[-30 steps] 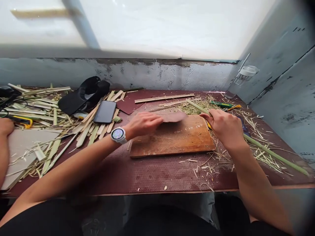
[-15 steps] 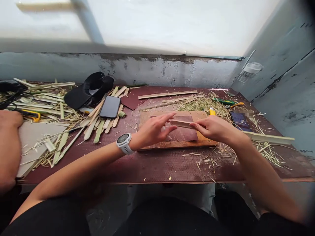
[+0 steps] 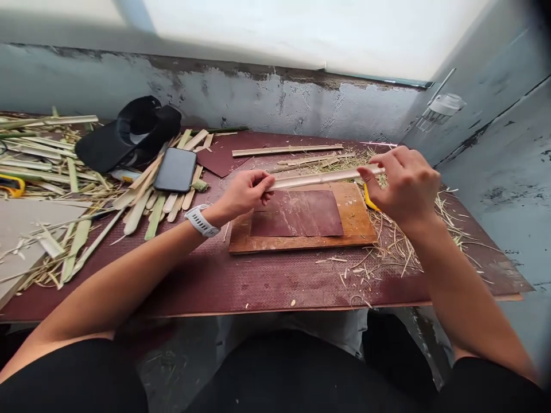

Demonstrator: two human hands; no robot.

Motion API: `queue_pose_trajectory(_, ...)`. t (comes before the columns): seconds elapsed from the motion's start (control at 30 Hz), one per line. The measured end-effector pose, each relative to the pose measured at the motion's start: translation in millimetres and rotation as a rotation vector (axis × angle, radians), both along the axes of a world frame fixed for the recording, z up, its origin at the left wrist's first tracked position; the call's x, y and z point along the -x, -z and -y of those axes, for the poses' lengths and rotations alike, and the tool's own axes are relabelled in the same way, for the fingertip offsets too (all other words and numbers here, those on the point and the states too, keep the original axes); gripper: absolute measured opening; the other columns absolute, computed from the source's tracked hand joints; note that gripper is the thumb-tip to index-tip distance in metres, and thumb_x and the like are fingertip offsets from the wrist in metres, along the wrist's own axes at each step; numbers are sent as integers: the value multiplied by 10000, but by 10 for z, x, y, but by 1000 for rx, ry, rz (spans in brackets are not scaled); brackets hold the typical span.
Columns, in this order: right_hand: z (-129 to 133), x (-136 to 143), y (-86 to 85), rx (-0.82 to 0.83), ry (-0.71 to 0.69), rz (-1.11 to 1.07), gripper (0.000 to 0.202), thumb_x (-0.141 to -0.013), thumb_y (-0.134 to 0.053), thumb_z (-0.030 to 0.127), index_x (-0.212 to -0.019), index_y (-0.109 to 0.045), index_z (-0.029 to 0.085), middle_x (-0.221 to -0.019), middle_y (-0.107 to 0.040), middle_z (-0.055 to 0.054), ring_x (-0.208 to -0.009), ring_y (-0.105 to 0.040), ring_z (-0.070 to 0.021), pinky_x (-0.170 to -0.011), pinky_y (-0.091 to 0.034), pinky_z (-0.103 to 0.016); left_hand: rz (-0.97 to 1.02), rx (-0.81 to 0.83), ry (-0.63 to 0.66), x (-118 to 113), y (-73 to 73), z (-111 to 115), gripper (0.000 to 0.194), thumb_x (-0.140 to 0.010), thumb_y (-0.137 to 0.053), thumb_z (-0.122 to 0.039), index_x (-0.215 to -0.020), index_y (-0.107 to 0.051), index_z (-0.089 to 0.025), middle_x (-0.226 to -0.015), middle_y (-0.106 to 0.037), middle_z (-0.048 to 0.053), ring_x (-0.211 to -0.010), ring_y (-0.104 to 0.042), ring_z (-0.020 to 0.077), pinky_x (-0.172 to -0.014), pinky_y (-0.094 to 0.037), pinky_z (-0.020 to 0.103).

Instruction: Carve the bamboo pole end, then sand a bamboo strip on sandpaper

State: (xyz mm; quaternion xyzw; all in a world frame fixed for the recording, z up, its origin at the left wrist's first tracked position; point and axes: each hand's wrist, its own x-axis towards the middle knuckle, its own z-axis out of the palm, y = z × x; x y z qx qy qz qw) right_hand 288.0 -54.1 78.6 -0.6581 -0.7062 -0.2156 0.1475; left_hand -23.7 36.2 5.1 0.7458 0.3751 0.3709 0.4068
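Observation:
A pale bamboo strip [image 3: 316,178] is stretched between my two hands, raised above the work board. My left hand [image 3: 248,189], with a white watch on the wrist, pinches its left end between thumb and fingers. Closed around the strip's right part is my right hand [image 3: 402,180], back of the hand upward. Below the strip lies a wooden board [image 3: 355,209] with a dark red sheet of sandpaper [image 3: 301,215] on it, dusted with pale streaks. The strip's far right end is hidden by my right hand.
Left of the board are a phone [image 3: 175,170], a black cap [image 3: 127,135] and many bamboo strips [image 3: 140,215]. Thin shavings [image 3: 398,246] and a yellow tool [image 3: 370,198] lie to the right. More strips [image 3: 287,151] lie behind, near the wall.
My left hand has closed on the strip's left end; earlier it was open beside it. My right hand has risen, and the strip is lifted off the board. The view has shifted; the other person's arm is gone.

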Motion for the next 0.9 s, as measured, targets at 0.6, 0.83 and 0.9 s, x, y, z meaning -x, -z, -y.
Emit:
queue_pose_trajectory(0.6,-97,395,65,176,-397,-844,597,-938,-531,769,-824,-665,199,-629,-573,11,-553,-487,-121,-527,-338,-285,396,349,-78,-155,-43,330,140,-851,-829,-269,-774,-758,-175,-682,-619,28,-548,-563,89,-431,-445,212)
queue_pose_trajectory(0.83,-26,461,30,219,-507,-1170,398,-959,-654,593,-814,-604,225,-663,-563,43,-504,-457,-102,-474,-359,-273,344,286,-69,-247,-86,420,149,-826,-866,-288,-775,-770,-187,-634,-659,21,-481,-579,97,-386,-468,224)
queue_pose_trajectory(0.9,-22,463,3,242,-482,-1175,380,-942,-686,579,-817,-603,230,-680,-577,38,-520,-477,-106,-482,-371,-274,337,266,-50,-248,-88,417,172,-814,-881,-317,-778,-768,-193,-632,-666,13,-476,-588,98,-385,-480,225)
